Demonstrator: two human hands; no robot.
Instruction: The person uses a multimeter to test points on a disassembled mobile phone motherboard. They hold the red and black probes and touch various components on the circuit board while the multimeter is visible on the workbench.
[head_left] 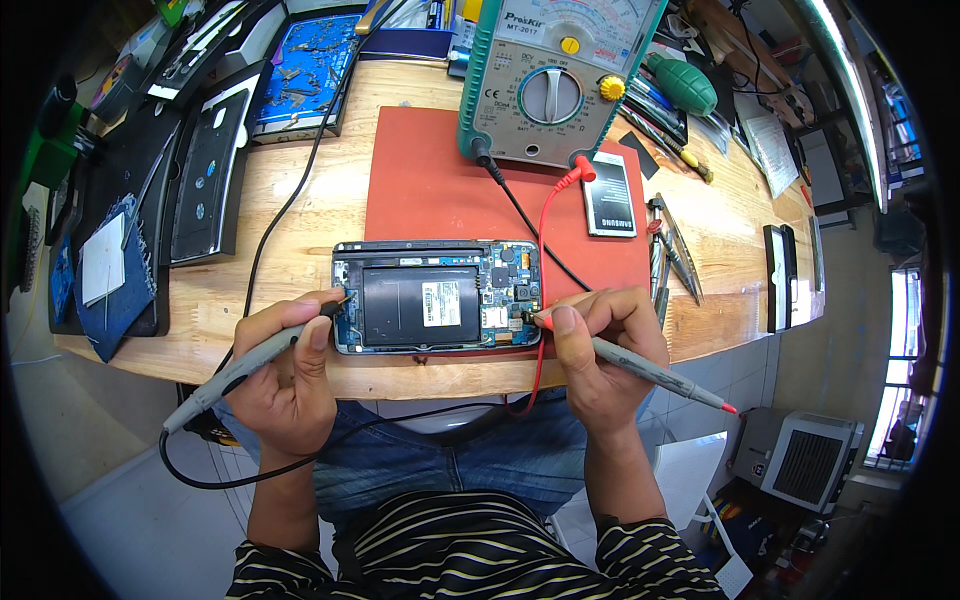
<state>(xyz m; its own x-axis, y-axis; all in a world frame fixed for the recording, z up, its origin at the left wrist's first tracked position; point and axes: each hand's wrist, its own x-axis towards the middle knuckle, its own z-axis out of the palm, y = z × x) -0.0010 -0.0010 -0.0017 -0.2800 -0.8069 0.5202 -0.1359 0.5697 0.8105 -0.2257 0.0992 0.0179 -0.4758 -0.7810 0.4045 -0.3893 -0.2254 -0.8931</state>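
An opened phone (pixel 378 300) lies face down across the front of the red mat, its circuit board bare at the right end and its battery bay without a battery. My left hand (pixel 285 385) is closed on a grey test probe (pixel 240 368) with a black cable; its tip meets the phone's left end. In my right hand (pixel 610 365) is a second grey probe (pixel 660 375) with a red tip, its point at the board's lower right corner. Exact contact is too small to tell. Both leads run to an analog multimeter (pixel 535 90) with a teal rim.
Right of the multimeter lie a phone battery (pixel 610 197), tweezers (pixel 680 255) and a green air blower (pixel 683 85). At the left are a blue tray of small parts (pixel 300 70), a black case (pixel 210 180) and a denim cloth (pixel 120 285). The red mat (pixel 410 180) lies beneath.
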